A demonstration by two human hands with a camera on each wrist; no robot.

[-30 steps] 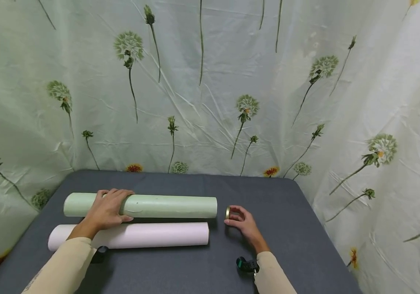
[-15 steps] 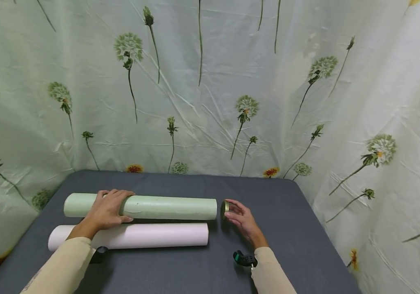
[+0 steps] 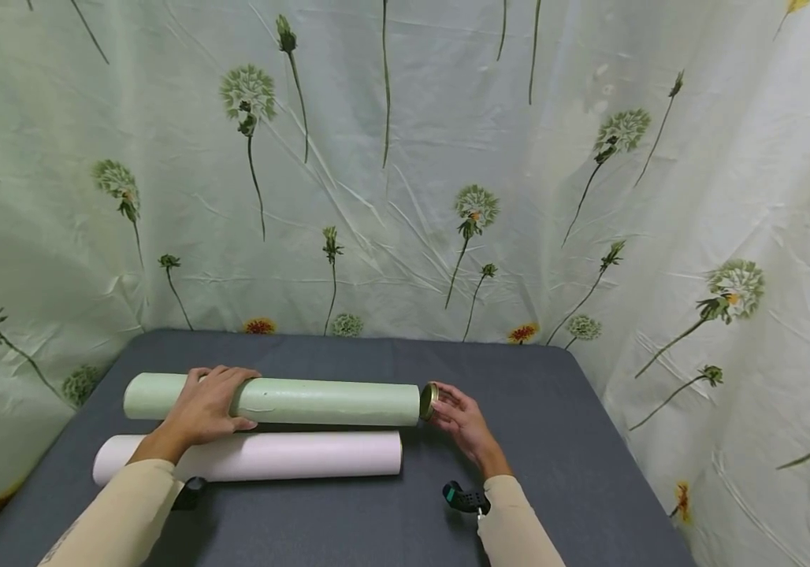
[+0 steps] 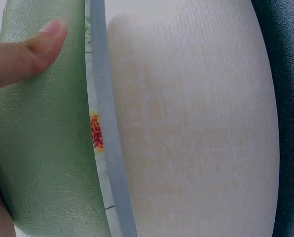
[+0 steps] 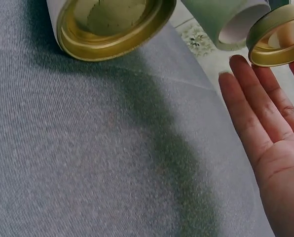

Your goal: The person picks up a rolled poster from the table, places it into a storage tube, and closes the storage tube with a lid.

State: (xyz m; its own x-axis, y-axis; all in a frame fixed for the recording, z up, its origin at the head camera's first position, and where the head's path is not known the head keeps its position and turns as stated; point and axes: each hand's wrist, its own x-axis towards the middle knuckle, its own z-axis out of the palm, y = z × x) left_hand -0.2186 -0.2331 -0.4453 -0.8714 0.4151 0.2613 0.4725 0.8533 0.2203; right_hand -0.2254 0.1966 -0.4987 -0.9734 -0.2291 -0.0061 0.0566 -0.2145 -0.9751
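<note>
A long pale green cylindrical tube (image 3: 334, 402) lies across the table, and my left hand (image 3: 209, 405) grips it from above left of its middle. In the left wrist view the thumb (image 4: 46, 47) presses along the side of the green tube (image 4: 48, 143). With its fingertips my right hand (image 3: 463, 425) holds a round gold metal lid (image 3: 429, 402) on edge at the tube's right end. The right wrist view shows the lid (image 5: 280, 42) tilted at the tube's open mouth (image 5: 240, 22), fingertips at the lid's rim.
Nearer me, a pinkish-white tube (image 3: 306, 457) lies parallel to the green one; a gold lid (image 5: 117, 47) sits in its right end. Dark grey cloth (image 3: 348, 528) covers the table. A flower-printed curtain (image 3: 391, 197) hangs behind and at the sides.
My right hand has moved left with the gold lid, closing the gap to the green tube's right end. The lid has turned slightly. My left hand stays where it was.
</note>
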